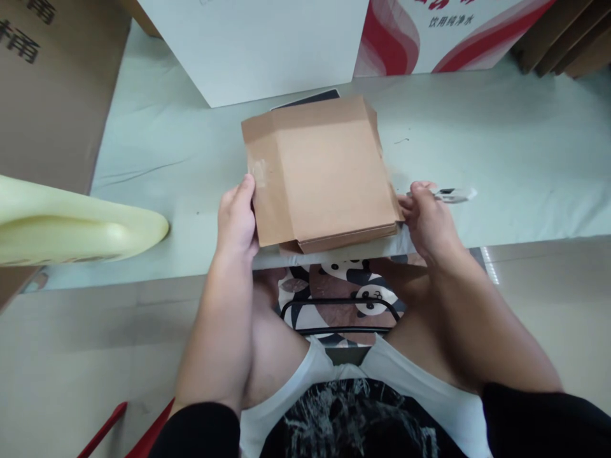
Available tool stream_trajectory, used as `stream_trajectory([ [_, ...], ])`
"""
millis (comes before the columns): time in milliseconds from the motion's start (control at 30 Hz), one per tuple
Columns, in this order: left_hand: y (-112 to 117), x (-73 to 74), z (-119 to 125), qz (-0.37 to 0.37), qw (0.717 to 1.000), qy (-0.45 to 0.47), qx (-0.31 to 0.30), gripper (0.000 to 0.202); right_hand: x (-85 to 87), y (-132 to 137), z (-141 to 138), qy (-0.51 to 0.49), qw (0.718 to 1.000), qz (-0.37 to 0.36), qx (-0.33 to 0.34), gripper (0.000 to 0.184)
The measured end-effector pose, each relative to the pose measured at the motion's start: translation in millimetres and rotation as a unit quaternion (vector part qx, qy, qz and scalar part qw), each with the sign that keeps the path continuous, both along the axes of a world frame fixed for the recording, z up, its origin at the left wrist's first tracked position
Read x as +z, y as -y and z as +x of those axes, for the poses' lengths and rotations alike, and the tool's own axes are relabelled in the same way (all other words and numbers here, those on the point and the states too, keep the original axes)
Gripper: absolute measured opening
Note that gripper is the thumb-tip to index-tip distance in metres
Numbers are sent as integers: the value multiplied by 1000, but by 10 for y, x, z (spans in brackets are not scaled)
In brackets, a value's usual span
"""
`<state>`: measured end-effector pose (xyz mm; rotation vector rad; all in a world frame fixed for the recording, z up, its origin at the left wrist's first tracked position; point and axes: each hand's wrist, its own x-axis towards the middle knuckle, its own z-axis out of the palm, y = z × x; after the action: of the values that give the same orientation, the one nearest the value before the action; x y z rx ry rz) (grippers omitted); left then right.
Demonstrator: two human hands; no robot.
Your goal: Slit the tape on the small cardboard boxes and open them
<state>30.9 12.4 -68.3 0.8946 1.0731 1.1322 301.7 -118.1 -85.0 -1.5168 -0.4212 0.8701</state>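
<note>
A brown cardboard box [334, 172] lies near the front edge of the table, with a flap open on its left side and a piece of clear tape on that flap. My left hand [236, 219] grips the flap's left edge, thumb on top. At the box's right side, my right hand [429, 219] is closed around a slim white and dark utility knife [456, 195], whose end sticks out to the right. The fingers of this hand also touch the box's lower right corner. What lies inside the box is hidden.
A flat dark object [310, 98] shows behind the box on the pale green tablecloth [501, 146]. White cartons [281, 44] stand at the back. A pale yellow rounded object [81, 222] juts in from the left, near a large brown carton [52, 95]. Folded cardboard [563, 38] stands back right.
</note>
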Motion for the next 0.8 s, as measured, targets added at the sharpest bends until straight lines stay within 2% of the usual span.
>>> stream_trajectory([
  [67, 21, 72, -35, -6, 998, 33, -47, 40, 2, 1, -11, -2, 1000, 27, 1, 54],
  [167, 83, 164, -100, 13, 986, 58, -155, 57, 19, 35, -42, 44, 994, 103, 7, 55],
  [267, 159, 175, -144, 12, 975, 11, -223, 78, 40, 55, -91, 45, 988, 148, 31, 54],
  [333, 201, 159, -149, -9, 971, -19, -239, 80, 55, 50, -108, 29, 985, 165, 29, 53],
  [400, 224, 152, -138, -33, 970, -17, -240, 72, 67, 41, -91, 29, 983, 182, 23, 52],
  [500, 214, 163, -98, -55, 976, 9, -211, 59, 74, 40, -9, 22, 983, 182, 30, 52],
  [667, 141, 141, -6, -43, 989, 35, -138, 61, 71, 50, 42, 12, 987, 159, 33, 54],
  [800, 106, 86, 39, -30, 994, 32, -99, 52, 63, 49, -49, 47, 975, 190, 104, 60],
])
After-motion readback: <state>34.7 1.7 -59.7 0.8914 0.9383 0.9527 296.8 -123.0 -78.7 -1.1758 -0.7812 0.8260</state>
